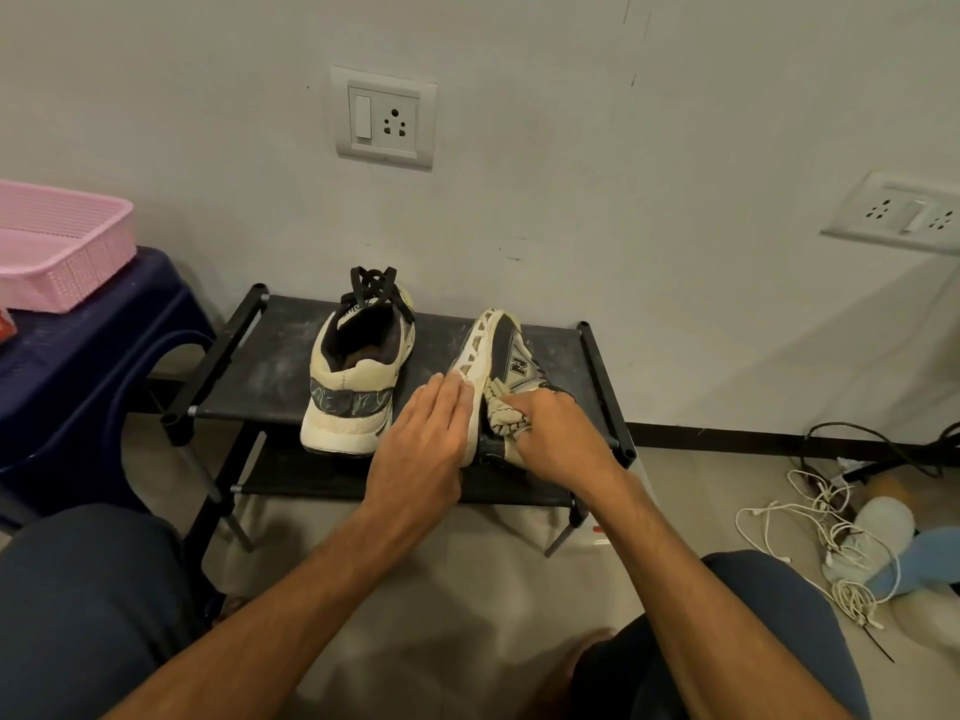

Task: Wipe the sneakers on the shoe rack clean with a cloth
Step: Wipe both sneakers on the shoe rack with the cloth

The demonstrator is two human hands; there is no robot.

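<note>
Two cream and black sneakers sit on the top shelf of a low black shoe rack (270, 350). The left sneaker (358, 371) stands upright with its heel toward me. The right sneaker (501, 356) is tipped on its side, sole facing left. My left hand (421, 439) lies flat against that sole, fingers together. My right hand (561, 439) presses a crumpled pale cloth (501, 415) against the shoe's upper side near the heel.
A dark blue plastic stool (78, 376) stands left of the rack with a pink basket (57, 246) on it. White cables (831, 532) and soft toys lie on the floor at right. The wall with a socket plate (384, 119) is directly behind the rack. My knees frame the bottom.
</note>
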